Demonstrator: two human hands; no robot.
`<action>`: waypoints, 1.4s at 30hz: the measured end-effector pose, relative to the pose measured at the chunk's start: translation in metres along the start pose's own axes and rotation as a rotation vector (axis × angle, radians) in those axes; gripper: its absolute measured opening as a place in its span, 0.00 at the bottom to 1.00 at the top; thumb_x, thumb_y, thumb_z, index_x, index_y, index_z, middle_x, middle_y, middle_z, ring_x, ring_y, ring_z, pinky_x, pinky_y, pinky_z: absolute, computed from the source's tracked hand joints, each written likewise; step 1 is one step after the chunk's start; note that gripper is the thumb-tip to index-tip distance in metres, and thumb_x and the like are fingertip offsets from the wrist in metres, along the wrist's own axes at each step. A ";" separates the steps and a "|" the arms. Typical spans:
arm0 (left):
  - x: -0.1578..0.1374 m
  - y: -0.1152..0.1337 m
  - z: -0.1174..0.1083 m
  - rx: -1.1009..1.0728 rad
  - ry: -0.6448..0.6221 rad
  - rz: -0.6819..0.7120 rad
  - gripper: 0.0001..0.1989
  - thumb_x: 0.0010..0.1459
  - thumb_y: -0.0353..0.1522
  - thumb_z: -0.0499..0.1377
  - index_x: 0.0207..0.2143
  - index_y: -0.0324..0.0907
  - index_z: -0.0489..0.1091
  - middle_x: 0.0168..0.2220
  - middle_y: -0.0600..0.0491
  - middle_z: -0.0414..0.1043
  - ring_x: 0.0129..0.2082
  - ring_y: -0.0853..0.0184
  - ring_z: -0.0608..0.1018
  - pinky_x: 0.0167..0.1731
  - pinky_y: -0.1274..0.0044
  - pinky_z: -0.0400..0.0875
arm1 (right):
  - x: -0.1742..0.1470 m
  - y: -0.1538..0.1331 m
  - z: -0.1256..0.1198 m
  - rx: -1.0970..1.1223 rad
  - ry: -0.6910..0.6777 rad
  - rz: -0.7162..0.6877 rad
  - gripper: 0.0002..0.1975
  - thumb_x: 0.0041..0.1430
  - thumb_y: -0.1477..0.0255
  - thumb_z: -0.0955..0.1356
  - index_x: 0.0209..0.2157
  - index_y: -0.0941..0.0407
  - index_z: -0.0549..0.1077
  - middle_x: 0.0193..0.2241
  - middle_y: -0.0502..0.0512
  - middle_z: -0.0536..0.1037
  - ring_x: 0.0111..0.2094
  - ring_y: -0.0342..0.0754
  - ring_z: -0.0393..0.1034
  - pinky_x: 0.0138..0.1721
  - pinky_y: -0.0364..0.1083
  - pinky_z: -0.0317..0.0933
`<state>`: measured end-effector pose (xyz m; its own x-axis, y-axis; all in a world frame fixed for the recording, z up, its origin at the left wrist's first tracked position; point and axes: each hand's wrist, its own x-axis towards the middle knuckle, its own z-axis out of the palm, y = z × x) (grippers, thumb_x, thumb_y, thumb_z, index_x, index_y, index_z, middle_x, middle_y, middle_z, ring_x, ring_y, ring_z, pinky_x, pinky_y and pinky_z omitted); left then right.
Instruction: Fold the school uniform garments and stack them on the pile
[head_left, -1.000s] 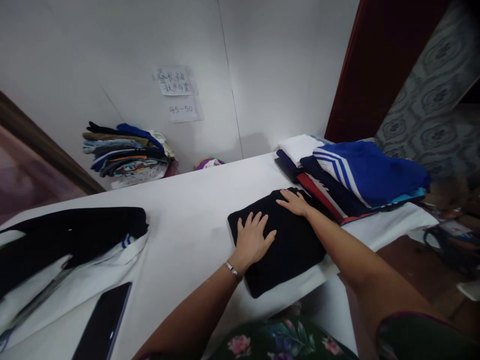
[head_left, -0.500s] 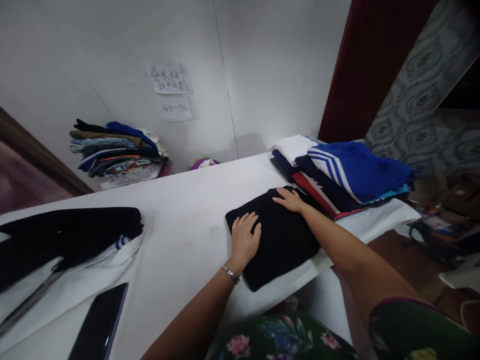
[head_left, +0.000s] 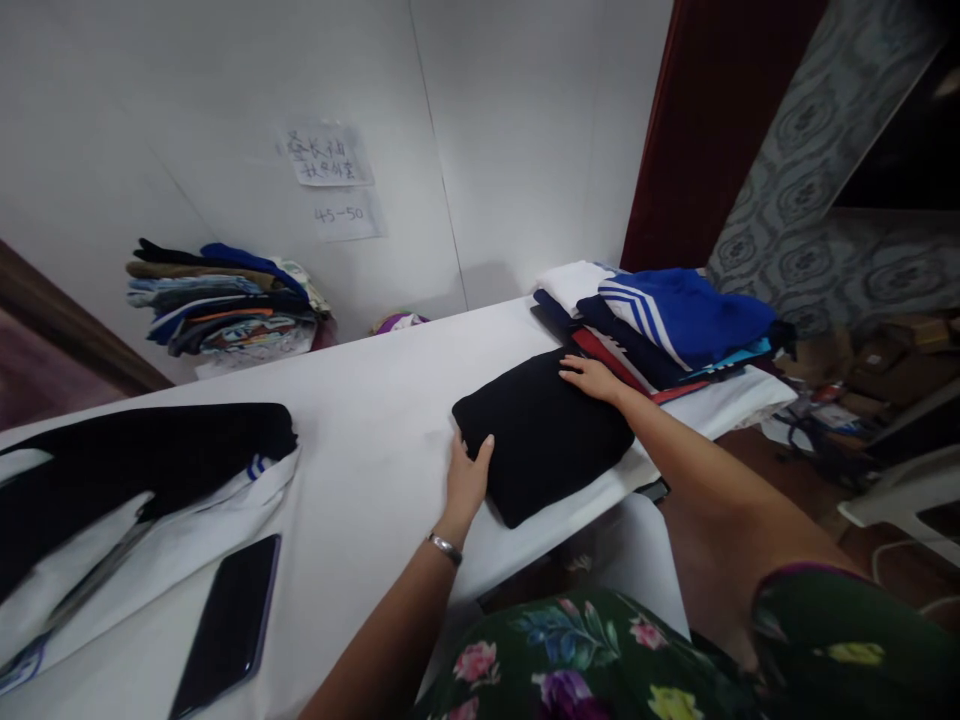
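Observation:
A folded black garment (head_left: 544, 440) lies on the white table (head_left: 367, 480) in front of me. At its left edge is my left hand (head_left: 466, 485), the thumb over the top and the fingers along the side, their tips partly hidden by the cloth. My right hand (head_left: 596, 380) rests on the garment's far right corner with fingers stretched out. Just beyond that corner sits a pile of folded clothes, with a blue garment with white stripes (head_left: 682, 315) on top and red and navy pieces below.
On the left lie black and white clothes (head_left: 217, 450), with a dark phone (head_left: 229, 620) in front. A tall stack of folded clothes (head_left: 232, 300) stands behind the table's far edge, near handwritten paper notes (head_left: 326, 155) on the wall. A white stool (head_left: 907, 495) is at the right.
My left hand has slid from the garment's top to its left edge. My right hand still rests near the far right corner. The view has shifted slightly.

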<state>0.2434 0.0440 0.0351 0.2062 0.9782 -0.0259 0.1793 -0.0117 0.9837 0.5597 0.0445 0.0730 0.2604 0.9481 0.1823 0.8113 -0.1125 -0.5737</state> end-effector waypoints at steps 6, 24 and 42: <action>0.006 0.017 -0.007 -0.345 -0.217 -0.406 0.27 0.55 0.47 0.61 0.50 0.38 0.69 0.47 0.41 0.75 0.45 0.58 0.78 0.40 0.70 0.75 | -0.082 0.031 -0.007 0.034 0.202 0.028 0.27 0.57 0.55 0.65 0.54 0.54 0.72 0.59 0.58 0.66 0.61 0.57 0.59 0.62 0.56 0.54; 0.022 0.028 -0.045 -0.552 -0.078 -0.513 0.14 0.54 0.33 0.63 0.40 0.31 0.73 0.29 0.45 0.79 0.27 0.64 0.80 0.33 0.74 0.78 | -0.127 -0.026 0.033 0.228 0.271 0.309 0.32 0.56 0.56 0.64 0.58 0.59 0.66 0.58 0.64 0.67 0.59 0.57 0.61 0.60 0.58 0.53; 0.009 -0.005 -0.120 -0.291 0.108 -0.460 0.13 0.52 0.35 0.65 0.39 0.37 0.73 0.31 0.46 0.80 0.33 0.58 0.82 0.33 0.74 0.78 | -0.058 -0.153 0.067 -0.217 -0.295 -0.257 0.35 0.63 0.51 0.59 0.65 0.55 0.55 0.67 0.62 0.50 0.68 0.59 0.39 0.64 0.63 0.33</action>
<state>0.1292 0.0773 0.0516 0.0668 0.8847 -0.4614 -0.0492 0.4648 0.8841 0.3854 0.0270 0.0974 -0.0986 0.9942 0.0438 0.9293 0.1077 -0.3532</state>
